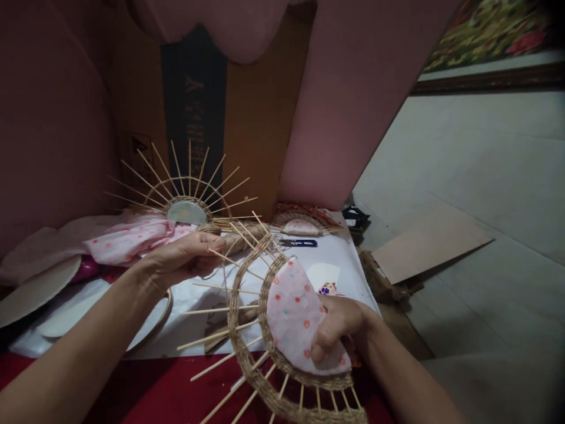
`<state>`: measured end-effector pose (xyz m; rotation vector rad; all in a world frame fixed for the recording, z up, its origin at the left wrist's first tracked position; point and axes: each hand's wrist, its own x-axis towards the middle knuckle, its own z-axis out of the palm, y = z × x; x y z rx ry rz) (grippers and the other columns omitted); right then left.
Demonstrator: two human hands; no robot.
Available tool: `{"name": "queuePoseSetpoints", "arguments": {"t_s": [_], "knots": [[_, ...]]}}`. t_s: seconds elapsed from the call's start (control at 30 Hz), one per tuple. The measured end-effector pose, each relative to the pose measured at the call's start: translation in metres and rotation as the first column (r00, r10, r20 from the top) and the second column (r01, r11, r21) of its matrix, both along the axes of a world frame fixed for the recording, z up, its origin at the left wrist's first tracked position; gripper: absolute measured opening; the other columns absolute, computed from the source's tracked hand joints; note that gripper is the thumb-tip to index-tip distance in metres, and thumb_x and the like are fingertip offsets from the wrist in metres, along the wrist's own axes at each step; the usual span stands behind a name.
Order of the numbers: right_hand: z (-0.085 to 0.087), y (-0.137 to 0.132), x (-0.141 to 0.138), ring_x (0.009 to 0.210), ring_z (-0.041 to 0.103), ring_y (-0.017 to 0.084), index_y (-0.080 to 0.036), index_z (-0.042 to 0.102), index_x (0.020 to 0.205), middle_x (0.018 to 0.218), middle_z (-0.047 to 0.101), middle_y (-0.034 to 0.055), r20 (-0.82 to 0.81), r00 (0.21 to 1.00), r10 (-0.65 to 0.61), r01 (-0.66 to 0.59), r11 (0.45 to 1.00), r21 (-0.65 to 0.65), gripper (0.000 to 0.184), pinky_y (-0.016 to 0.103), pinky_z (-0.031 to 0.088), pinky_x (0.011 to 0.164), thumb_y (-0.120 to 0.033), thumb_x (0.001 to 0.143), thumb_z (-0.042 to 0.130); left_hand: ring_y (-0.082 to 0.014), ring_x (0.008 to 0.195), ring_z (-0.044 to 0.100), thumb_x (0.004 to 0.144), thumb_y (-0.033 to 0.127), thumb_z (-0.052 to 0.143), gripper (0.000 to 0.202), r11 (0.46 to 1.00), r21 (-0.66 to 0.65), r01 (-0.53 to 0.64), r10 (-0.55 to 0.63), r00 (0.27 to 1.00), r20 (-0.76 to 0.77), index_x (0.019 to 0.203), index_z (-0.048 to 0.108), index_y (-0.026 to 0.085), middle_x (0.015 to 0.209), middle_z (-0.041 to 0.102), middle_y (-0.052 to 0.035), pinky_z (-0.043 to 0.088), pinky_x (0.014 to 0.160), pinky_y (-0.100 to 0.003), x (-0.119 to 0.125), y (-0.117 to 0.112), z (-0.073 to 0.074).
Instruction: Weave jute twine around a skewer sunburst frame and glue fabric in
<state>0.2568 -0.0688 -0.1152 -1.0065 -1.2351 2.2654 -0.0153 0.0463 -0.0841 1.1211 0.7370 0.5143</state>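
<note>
A half-round woven piece (304,312) with pink flowered cloth at its centre and thin wooden sticks fanning outward is in front of me, tilted. Two bands of brown twine are woven across its sticks. My right hand (339,324) grips the cloth centre, thumb on top, its other fingers hidden behind. My left hand (194,253) is closed in a pinch at the upper left of the sticks. A strand of jute twine (226,277) runs from its fingers down to the outer woven band.
Behind stands a similar stick fan (188,212) with a pale centre; a smaller flowered one (302,227) lies farther right. Blue thread snips (300,242), a twine roll (242,237) and spotted pink cloth (128,238) lie on the white surface. A cardboard sheet (432,241) rests at right.
</note>
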Motion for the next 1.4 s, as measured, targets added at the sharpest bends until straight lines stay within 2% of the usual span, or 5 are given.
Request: {"name": "queuePoseSetpoints", "arguments": {"t_s": [0.53,0.67,0.9,1.27,1.4], "knots": [[0.004,0.0,-0.003,0.047,0.049,0.006,-0.012,0.059,0.061,0.055,0.058,-0.0053,0.127,0.989,0.081,-0.087,0.995,0.04,0.026,0.016,0.041,0.043,-0.014,0.043,0.078,-0.0044,0.042,0.02,0.063,0.036,0.073,0.036,0.972,0.233,-0.017,0.059,0.983,-0.175,0.047,0.048,0.015,0.046,0.032,0.0064,0.011,0.041,-0.021,-0.006,0.003,0.008],[0.005,0.004,-0.001,0.05,0.047,0.006,-0.013,0.057,0.064,0.058,0.057,-0.0057,0.203,0.976,0.074,-0.096,0.99,0.099,0.029,0.016,0.038,0.042,-0.015,0.043,0.078,-0.0051,0.043,0.03,0.063,0.034,0.073,0.027,0.858,0.502,-0.108,0.274,0.923,-0.269,0.05,0.058,0.016,0.045,0.044,0.005,0.019,0.041,-0.02,0.0,-0.009,0.021],[0.006,0.01,0.005,0.055,0.045,0.007,-0.012,0.056,0.072,0.062,0.054,-0.0046,0.178,0.984,0.006,-0.036,0.985,0.167,0.033,0.017,0.035,0.045,-0.017,0.046,0.076,-0.0076,0.045,0.041,0.065,0.034,0.069,0.019,0.673,0.739,-0.028,0.405,0.85,-0.337,0.055,0.068,0.017,0.046,0.052,0.0027,0.03,0.042,-0.02,0.002,-0.023,0.035],[0.008,0.01,0.003,0.056,0.045,0.007,-0.012,0.055,0.071,0.064,0.053,-0.0034,0.152,0.988,-0.012,-0.016,0.983,0.184,0.031,0.017,0.035,0.047,-0.017,0.049,0.075,-0.0136,0.062,0.059,0.079,0.037,0.06,0.024,0.625,0.766,0.148,0.243,0.896,-0.371,0.084,0.073,0.017,0.07,0.07,-0.0037,0.044,0.053,-0.022,0.012,-0.041,0.024],[0.007,0.01,0.005,0.055,0.045,0.007,-0.012,0.055,0.07,0.063,0.053,-0.004,0.16,0.987,0.013,-0.041,0.983,0.176,0.03,0.016,0.034,0.045,-0.016,0.049,0.076,-0.0105,0.055,0.056,0.077,0.031,0.062,0.019,0.525,0.846,0.096,0.314,0.901,-0.297,0.079,0.072,0.016,0.063,0.068,-0.0017,0.041,0.048,-0.019,0.007,-0.037,0.028]]}}
